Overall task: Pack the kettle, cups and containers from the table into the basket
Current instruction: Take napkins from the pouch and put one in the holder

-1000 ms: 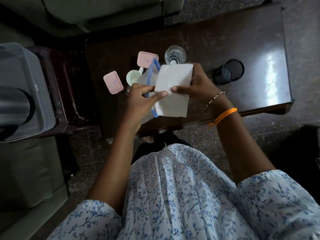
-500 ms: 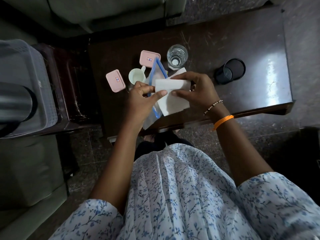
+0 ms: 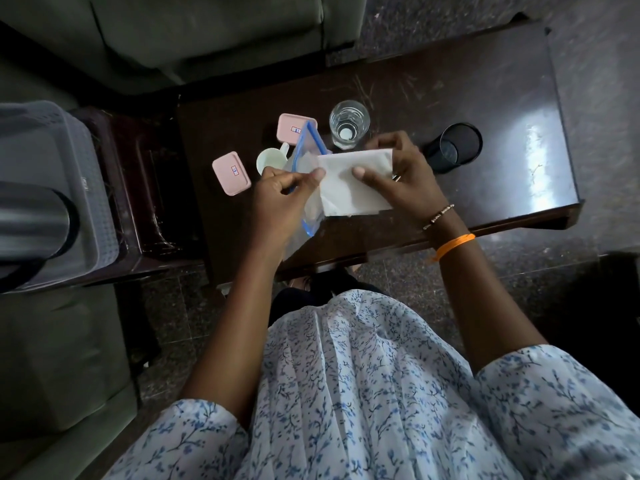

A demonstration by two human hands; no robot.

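Head view: left hand [image 3: 277, 199] pinches the blue-edged clear zip bag [image 3: 310, 161] at its mouth; right hand [image 3: 398, 174] pinches a folded white tissue [image 3: 353, 188], thumb on top, beside the bag opening. On the dark table [image 3: 485, 91]: two pink containers [image 3: 231, 173] [image 3: 294, 126], small white cup [image 3: 268, 161], clear glass [image 3: 349, 123], black cup [image 3: 455, 147] at right. Grey basket [image 3: 79, 161] far left holds the steel kettle [image 3: 31, 223].
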